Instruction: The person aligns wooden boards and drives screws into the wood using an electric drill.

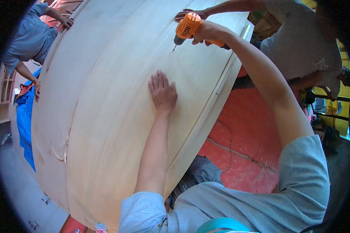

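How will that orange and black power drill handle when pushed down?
The orange and black power drill is probably rather heavy for its size, given its bulky body. Its hard-looking casing likely won't flex, but the thin metal bit might skid on the smooth, pale wooden panel.

Holds left hand [164,95] flat, palm down, fingers [160,80] outstretched, with left arm [153,155] stretched forward, and extends right arm [262,72] farther out, with right hand [206,32] curled in a grip.
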Available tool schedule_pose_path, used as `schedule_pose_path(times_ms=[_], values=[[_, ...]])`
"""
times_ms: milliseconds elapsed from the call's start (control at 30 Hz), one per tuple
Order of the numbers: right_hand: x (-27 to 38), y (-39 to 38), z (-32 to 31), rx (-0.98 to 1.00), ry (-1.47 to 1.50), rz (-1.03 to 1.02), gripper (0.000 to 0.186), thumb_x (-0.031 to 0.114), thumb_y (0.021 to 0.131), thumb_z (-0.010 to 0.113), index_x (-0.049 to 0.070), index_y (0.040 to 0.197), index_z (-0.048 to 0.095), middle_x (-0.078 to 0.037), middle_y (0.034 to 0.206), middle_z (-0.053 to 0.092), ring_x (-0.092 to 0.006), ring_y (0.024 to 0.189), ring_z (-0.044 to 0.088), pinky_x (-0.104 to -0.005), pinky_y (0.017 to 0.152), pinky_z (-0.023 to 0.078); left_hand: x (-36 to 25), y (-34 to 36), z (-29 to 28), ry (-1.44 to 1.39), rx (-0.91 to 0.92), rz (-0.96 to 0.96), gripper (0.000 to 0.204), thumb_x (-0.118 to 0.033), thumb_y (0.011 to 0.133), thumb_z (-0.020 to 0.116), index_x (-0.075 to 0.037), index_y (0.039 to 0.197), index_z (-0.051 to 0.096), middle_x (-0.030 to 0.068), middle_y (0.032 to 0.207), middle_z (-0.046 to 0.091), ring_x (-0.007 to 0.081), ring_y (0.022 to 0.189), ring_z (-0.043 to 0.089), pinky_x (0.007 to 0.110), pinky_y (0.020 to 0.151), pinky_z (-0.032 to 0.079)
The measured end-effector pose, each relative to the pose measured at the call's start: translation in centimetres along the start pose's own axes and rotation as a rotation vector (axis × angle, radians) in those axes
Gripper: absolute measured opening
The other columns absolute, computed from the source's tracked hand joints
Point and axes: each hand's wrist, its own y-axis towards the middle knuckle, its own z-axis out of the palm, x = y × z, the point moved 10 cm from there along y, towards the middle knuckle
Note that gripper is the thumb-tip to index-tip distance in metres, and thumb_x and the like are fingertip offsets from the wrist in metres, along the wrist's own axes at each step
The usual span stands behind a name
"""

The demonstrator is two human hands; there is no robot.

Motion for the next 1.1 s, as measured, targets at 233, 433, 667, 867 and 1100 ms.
schedule_pose_path(times_ms=[233,433,667,867,1100], values=[[-4.7,1.8,2.3,-0.051,0.043,0.086,0.039,0.019,0.082,0.085,0.008,0.116,0.069,-0.002,0.081,0.069,-0.0130,0.066,0.061,-0.0323,0.059,0.055,1.9,-1.0,1.1,-0.146,0.268,0.019,0.071,-0.036,0.102,0.059,-0.003,0.160,0.035,0.0165,0.168,0.034,0.0355,0.156,0.030,0.049,0.129,0.018],[-3.5,-1.4,1.9,0.009,0.667,-0.341,0.049,0.031,0.091,0.081,0.006,0.128,0.062,-0.003,0.086,0.065,-0.0156,0.073,0.062,-0.0308,0.063,0.055,1.8,-13.3,-4.6,-0.392,0.298,-0.137,0.065,-0.025,0.099,0.063,-0.005,0.157,0.040,0.0193,0.155,0.049,0.0370,0.148,0.040,0.049,0.124,0.032],[-3.9,-7.6,10.5,-0.024,0.375,-0.162,0.026,0.028,0.099,0.067,0.010,0.116,0.060,0.003,0.084,0.060,-0.0091,0.066,0.051,-0.0266,0.058,0.045,6.8,-42.0,-18.1,-0.414,-0.111,-0.323,0.042,-0.019,0.095,0.070,-0.003,0.134,0.063,0.0180,0.132,0.069,0.0355,0.122,0.066,0.045,0.104,0.055],[7.7,-28.5,31.0,0.081,0.565,-0.115,0.031,0.030,0.090,0.084,0.011,0.110,0.069,0.004,0.083,0.060,-0.0104,0.071,0.057,-0.0289,0.061,0.048,11.5,-62.8,-23.6,-0.369,-0.143,-0.590,0.028,-0.016,0.095,0.069,-0.005,0.121,0.071,0.0145,0.109,0.076,0.0328,0.100,0.074,0.044,0.085,0.061],[24.7,-51.6,50.2,0.355,0.726,-0.157,0.030,0.007,0.091,0.082,0.006,0.119,0.070,-0.001,0.099,0.072,-0.0107,0.090,0.068,-0.0300,0.078,0.057,17.6,-79.9,-26.0,-0.390,-0.124,-0.669,0.020,-0.017,0.097,0.068,-0.005,0.111,0.075,0.0175,0.103,0.076,0.0362,0.096,0.074,0.046,0.084,0.059]])
